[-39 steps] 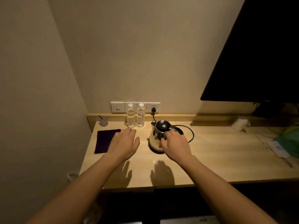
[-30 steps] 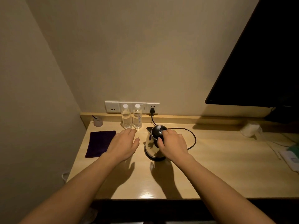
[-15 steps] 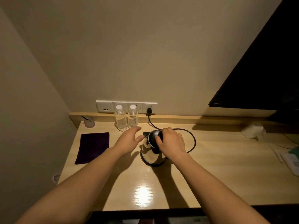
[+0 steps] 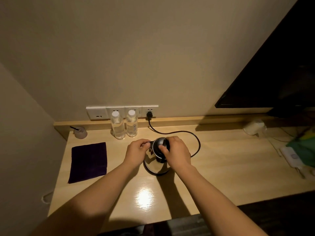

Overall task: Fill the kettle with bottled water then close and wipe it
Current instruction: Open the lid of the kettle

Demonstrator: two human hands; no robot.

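Observation:
A steel kettle (image 4: 154, 165) with a dark lid (image 4: 158, 145) stands on its base in the middle of the wooden desk (image 4: 221, 167). My right hand (image 4: 176, 151) grips the kettle's top and handle, thumb on the lid. My left hand (image 4: 137, 150) is curled against the kettle's left side at the spout. Two capped water bottles (image 4: 117, 125) (image 4: 131, 123) stand upright just behind, by the wall. A dark purple cloth (image 4: 88, 161) lies flat to the left.
A black cord (image 4: 194, 138) loops from the kettle base to the wall socket (image 4: 150, 112). A small cup with a straw (image 4: 80, 132) sits in the back left corner. A dark screen (image 4: 272, 74) hangs at right; white and green items (image 4: 300, 149) crowd the right end.
My view has tilted down and moved closer to the desk. My left hand moved right from the desk surface to the kettle's spout side. My right hand stays on the kettle's top.

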